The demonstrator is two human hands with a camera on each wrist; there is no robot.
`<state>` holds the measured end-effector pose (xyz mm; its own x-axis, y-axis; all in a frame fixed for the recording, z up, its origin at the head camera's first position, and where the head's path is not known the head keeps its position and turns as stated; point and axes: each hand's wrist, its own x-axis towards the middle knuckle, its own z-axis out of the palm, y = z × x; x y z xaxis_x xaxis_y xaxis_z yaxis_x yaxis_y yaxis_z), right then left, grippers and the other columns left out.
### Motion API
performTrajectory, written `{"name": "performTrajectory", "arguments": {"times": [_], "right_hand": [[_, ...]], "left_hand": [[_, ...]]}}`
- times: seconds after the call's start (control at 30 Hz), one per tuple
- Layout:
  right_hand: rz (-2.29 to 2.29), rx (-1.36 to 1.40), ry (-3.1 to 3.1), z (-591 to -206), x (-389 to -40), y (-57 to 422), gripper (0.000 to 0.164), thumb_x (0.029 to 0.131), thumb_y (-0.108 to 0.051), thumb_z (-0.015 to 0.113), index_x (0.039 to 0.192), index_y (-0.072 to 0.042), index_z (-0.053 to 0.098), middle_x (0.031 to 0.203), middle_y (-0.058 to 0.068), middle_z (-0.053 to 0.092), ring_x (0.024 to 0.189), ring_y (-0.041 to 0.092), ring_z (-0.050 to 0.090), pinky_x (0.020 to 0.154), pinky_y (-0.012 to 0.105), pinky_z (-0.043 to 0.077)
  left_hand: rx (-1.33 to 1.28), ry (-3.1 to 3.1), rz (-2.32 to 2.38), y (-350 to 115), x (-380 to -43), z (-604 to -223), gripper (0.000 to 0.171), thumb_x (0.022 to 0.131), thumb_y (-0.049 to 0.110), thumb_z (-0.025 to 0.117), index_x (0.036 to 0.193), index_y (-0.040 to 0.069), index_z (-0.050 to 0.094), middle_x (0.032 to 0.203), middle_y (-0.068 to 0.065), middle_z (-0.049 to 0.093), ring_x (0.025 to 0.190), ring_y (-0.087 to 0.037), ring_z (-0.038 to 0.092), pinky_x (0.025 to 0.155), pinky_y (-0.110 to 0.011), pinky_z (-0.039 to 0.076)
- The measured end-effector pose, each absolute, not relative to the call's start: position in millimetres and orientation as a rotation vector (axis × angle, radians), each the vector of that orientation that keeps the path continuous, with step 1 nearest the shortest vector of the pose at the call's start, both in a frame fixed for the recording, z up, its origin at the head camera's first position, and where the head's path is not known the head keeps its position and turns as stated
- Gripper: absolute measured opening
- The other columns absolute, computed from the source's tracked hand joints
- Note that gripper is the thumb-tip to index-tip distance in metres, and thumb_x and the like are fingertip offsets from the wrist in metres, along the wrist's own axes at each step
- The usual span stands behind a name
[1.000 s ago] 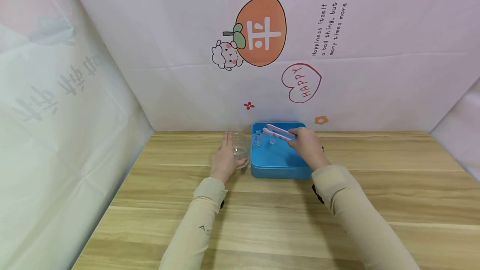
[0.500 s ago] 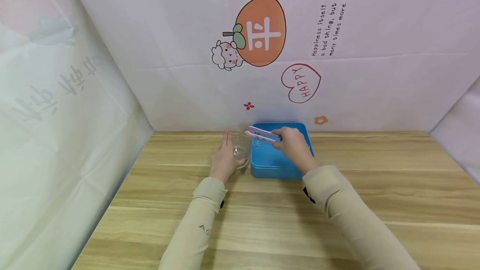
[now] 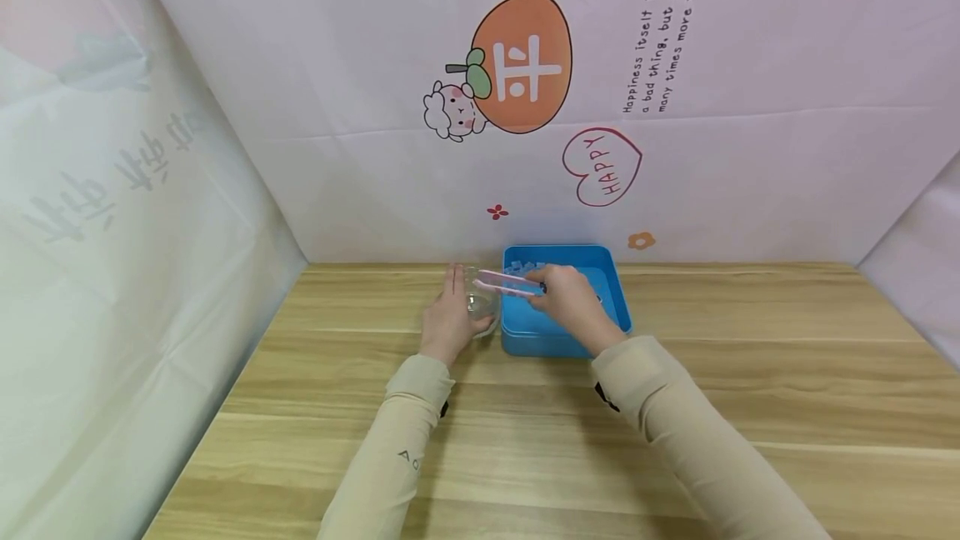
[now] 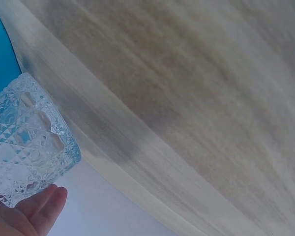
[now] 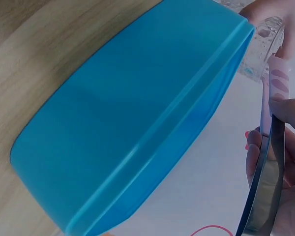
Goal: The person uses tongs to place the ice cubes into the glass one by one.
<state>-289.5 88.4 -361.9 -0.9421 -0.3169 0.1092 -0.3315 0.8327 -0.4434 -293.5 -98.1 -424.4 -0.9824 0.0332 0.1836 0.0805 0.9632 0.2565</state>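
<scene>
My left hand [image 3: 447,319] grips a clear cut-glass cup [image 3: 482,305] standing just left of a blue box [image 3: 543,346]; the left wrist view shows the cup's diamond-patterned wall [image 4: 27,142] with fingers [image 4: 46,206] along it. Pink-tipped tongs [image 3: 498,276] are held by my right hand [image 3: 573,302] over the box's left side, their tips reaching above the cup's mouth. In the right wrist view the tongs [image 5: 279,81] have metal handles pinched between thumb and fingers. Whether a cube sits between the tips I cannot tell. Several clear ice-like cubes [image 3: 517,267] lie in the box's back left corner.
The box stands on a wooden table [image 3: 525,448] close to a white printed cloth [image 3: 375,190] hanging behind. Another white cloth [image 3: 187,273] hangs along the left side. The box's wall [image 3: 504,327] rises right beside the cup.
My right hand has carried the tongs leftward from over the box until their tips are above the cup. The left hand and the cup have stayed in place.
</scene>
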Motion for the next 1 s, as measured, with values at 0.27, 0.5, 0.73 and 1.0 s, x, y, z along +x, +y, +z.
{"name": "performTrajectory", "arguments": {"times": [0.27,0.5,0.73,1.0], "right_hand": [[0.738,0.531,-2.966,-364.8,-288.2,86.0,0.036,0.085,-0.012,0.071,0.119,-0.004,0.067,0.108,0.017,0.070,0.074,0.019,0.062,0.061,0.026,0.055],[0.722,0.525,-2.968,-365.7,-288.9,84.5,0.037,0.084,-0.013,0.072,0.120,-0.004,0.067,0.106,0.016,0.070,0.074,0.018,0.061,0.060,0.024,0.053],[0.743,0.515,-2.971,-365.5,-289.0,84.2,0.040,0.083,-0.013,0.074,0.121,-0.004,0.066,0.106,0.016,0.070,0.076,0.019,0.062,0.061,0.025,0.055],[0.746,0.498,-2.908,-362.0,-289.4,88.2,0.041,0.083,-0.014,0.073,0.123,-0.005,0.065,0.104,0.017,0.069,0.084,0.023,0.064,0.068,0.032,0.057]], "left_hand": [[-0.095,-2.926,-0.420,-98.7,-294.6,-425.3,0.100,0.076,0.048,0.076,0.149,0.001,0.026,0.156,-0.014,0.029,0.102,-0.028,0.066,0.066,-0.036,0.057],[-0.105,-2.917,-0.417,-99.4,-294.2,-426.0,0.101,0.076,0.048,0.076,0.149,0.001,0.026,0.156,-0.014,0.029,0.108,-0.029,0.064,0.068,-0.037,0.057],[-0.107,-2.916,-0.402,-99.3,-295.2,-427.5,0.101,0.076,0.048,0.076,0.149,0.001,0.025,0.156,-0.014,0.029,0.106,-0.028,0.065,0.066,-0.036,0.056],[-0.087,-2.927,-0.408,-99.1,-295.8,-427.3,0.101,0.075,0.048,0.077,0.149,0.002,0.025,0.157,-0.013,0.029,0.099,-0.027,0.066,0.059,-0.033,0.054]]}}
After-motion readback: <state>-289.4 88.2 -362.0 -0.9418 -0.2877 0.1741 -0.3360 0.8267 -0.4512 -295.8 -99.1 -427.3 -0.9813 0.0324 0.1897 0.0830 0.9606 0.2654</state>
